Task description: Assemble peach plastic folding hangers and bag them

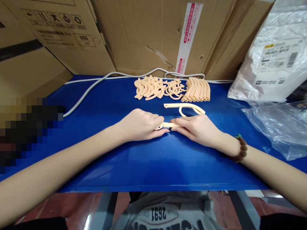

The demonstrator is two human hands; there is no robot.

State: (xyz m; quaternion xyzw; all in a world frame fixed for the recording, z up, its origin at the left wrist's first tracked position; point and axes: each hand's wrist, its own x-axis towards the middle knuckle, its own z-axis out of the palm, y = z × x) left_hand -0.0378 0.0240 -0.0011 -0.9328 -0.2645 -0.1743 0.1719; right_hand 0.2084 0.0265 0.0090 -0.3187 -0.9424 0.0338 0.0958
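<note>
Over the middle of the blue table, my left hand (146,125) pinches a small cream plastic piece (159,127) with a dark hole in its rounded end. My right hand (192,127) is closed on a narrow cream plastic strip (168,125), which meets the left piece end to end. Whether the two are joined I cannot tell; the fingers hide most of both. Just beyond my right hand lies a long, bent cream arm (183,105), with a curved cream hook (181,111) partly hidden behind the hand.
Farther back are a pile of curved cream pieces (148,87), several loose hooks (174,88) and a neat row of bent arms (198,89). A white cable (93,83) runs behind them, before cardboard boxes (148,38). At right sit a white parcel bag (266,73) and clear plastic (275,127).
</note>
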